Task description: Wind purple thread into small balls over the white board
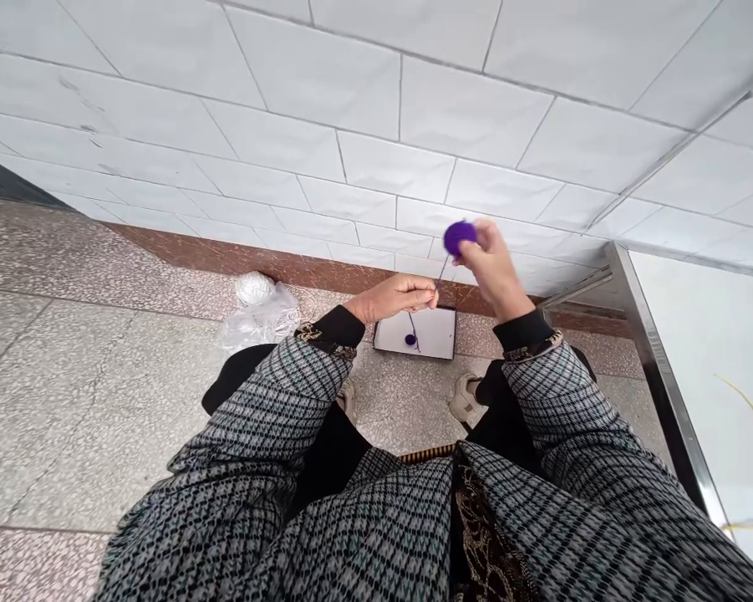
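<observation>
One ball [460,239] of purple yarn is gripped in the fingers of your right hand [494,272], held up past the right side of the tray [439,334]; your left hand [398,296] pinches its strand [442,269] above the tray. The ball looks light and soft: cup its sides without squashing the winding. The thin strand, limp and likely to snag, calls for a fingertip pinch. White yarn [255,288] and a clear bag [251,323] lie left of the tray.
</observation>
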{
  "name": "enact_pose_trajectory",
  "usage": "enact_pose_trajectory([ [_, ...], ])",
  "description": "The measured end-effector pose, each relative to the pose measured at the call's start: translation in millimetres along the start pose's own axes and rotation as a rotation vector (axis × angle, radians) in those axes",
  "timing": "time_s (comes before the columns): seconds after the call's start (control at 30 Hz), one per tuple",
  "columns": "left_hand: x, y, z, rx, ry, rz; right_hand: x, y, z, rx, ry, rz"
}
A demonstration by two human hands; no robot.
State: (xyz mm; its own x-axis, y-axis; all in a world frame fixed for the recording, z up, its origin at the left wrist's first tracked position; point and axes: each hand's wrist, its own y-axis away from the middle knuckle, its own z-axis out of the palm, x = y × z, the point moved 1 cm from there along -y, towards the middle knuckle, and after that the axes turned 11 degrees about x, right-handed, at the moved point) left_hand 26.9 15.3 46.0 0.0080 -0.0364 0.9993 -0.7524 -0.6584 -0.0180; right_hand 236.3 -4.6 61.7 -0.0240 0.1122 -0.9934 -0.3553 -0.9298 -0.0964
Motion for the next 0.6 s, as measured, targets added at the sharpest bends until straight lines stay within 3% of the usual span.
enact_pose_trajectory([
  [0.03,2,1,-1.1,-0.007,-0.013,0.01,4,2,2,-0.078,0.134,0.048],
  [0.1,3,1,-7.0,0.046,-0.005,0.025,8,9,5,-0.383,0.298,0.161],
  [0.17,1,-2,-14.5,0.142,0.022,0.015,4,17,5,-0.7,0.226,0.218],
  [0.23,-3,-4,-18.9,0.195,0.057,-0.009,-4,21,2,-0.798,-0.01,0.201],
  [0.37,-6,-8,-15.2,0.191,0.151,-0.011,-15,16,0,-0.515,-0.381,0.165],
  [0.47,-8,-8,-10.5,0.236,0.227,-0.03,-14,12,-2,-0.315,-0.46,0.168],
  [0.6,-12,-10,-12.1,0.32,0.345,-0.051,-13,10,-8,-0.213,-0.456,0.169],
])
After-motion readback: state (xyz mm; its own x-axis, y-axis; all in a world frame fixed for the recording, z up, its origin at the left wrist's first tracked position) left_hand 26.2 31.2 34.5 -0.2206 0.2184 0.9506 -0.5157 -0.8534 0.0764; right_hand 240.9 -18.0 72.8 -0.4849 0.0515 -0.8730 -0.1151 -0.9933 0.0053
